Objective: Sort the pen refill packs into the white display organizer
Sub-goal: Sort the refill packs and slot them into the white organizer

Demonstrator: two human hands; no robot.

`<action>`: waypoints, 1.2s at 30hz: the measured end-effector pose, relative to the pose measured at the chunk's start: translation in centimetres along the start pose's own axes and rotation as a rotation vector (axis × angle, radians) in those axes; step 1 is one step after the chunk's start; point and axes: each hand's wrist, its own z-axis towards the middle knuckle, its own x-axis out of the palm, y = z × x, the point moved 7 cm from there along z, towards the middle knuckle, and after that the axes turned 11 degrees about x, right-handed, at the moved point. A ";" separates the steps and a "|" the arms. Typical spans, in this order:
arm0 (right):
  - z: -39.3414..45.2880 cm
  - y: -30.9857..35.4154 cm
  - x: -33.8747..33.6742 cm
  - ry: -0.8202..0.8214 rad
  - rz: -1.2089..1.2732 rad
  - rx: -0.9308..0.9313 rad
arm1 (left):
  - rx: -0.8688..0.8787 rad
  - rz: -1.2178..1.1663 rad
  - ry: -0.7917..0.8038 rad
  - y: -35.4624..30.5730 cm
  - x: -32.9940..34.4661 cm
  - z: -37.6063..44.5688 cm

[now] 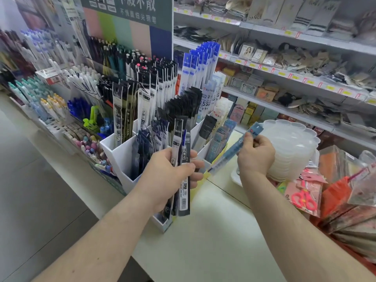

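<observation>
My left hand [171,174] grips a small bunch of dark refill packs [180,159], upright, just in front of the white display organizer [120,157] on the bench [203,231]. My right hand [255,154] pinches one light-blue refill pack [236,149] at its upper end, tilted, its low tip near the organizer's right side. I should match it to the blue packs in the right compartment [220,137], slide it in tip first, and only then let go.

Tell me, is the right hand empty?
No, the right hand pinches one long light-blue pen refill pack beside the white display organizer.
</observation>
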 end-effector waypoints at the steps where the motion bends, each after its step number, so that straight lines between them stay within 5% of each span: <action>1: 0.4 -0.5 0.5 0.004 -0.016 0.004 | -0.002 -0.027 -0.007 -0.1 -0.1 0.1; 17: 2.2 -3.8 7.1 0.205 -0.316 -0.062 | -0.003 -0.024 -0.027 0.0 -1.2 1.6; 22: 2.5 -5.8 8.9 0.336 -0.653 -0.001 | -0.045 -0.132 0.036 0.1 -0.5 1.6; 27: 1.4 -2.1 6.4 0.222 -0.479 0.011 | -0.126 -0.249 0.113 0.7 0.7 1.4; 29: -1.1 0.3 5.2 0.337 -0.259 0.040 | -0.169 -0.301 0.163 1.1 1.2 1.2; 33: -8.1 3.4 4.3 0.956 -0.136 0.186 | -0.246 -0.349 0.283 2.1 2.6 0.7; 36: -10.9 3.5 3.6 1.065 -0.227 0.226 | -0.300 -0.333 0.382 2.6 3.9 0.1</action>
